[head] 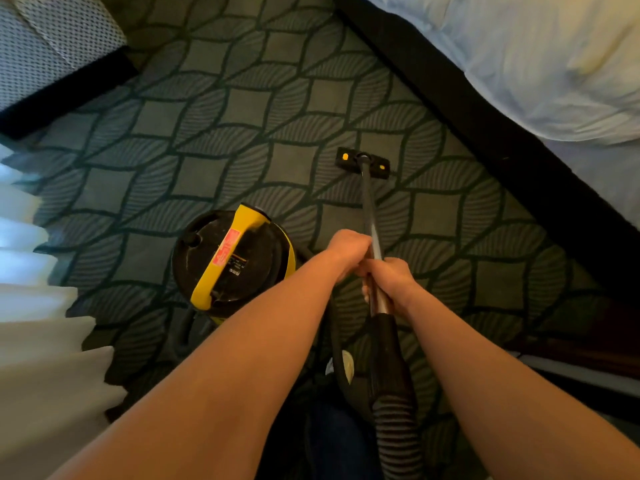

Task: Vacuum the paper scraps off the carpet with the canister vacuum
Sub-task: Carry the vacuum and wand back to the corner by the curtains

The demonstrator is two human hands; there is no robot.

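A black and yellow canister vacuum [232,261] stands on the dark green patterned carpet [214,133], left of centre. Its metal wand [370,206] runs forward to a black floor nozzle [362,161] with yellow marks, flat on the carpet near the bed. My left hand [348,249] grips the wand higher up, and my right hand [391,284] grips it just below, above the black hose cuff [389,348]. The ribbed hose [398,434] hangs down toward me. I see no paper scraps on the visible carpet.
A bed with a white duvet [540,64] and a dark base [485,133] fills the right side. White curtains [38,341] hang at the left. A light mesh-patterned piece of furniture [45,46] stands at the top left. My foot [346,367] shows beside the hose.
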